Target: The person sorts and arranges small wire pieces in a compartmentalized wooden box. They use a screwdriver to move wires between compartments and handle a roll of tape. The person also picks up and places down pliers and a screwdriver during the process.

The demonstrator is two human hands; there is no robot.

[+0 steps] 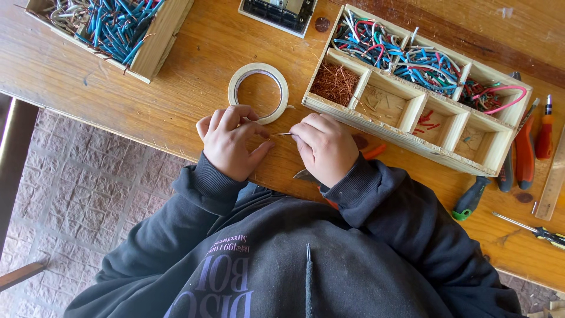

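Pinched between both hands, a thin wire (281, 134) spans the small gap over the table's (176, 100) front edge: left hand (231, 141) and right hand (323, 147) each close fingertips on one end, likely to hold it taut. Just behind lies a tape roll (259, 92); the divided wooden tray (412, 94) of wire offcuts sits within easy reach.

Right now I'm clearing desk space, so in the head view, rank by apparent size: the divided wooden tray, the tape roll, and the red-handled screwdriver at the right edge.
1. Divided wooden tray, by far the largest.
2. Tape roll.
3. Red-handled screwdriver, the smallest, though about as long as the roll is wide.

All lie on the same table, so nearness hardly skews this.
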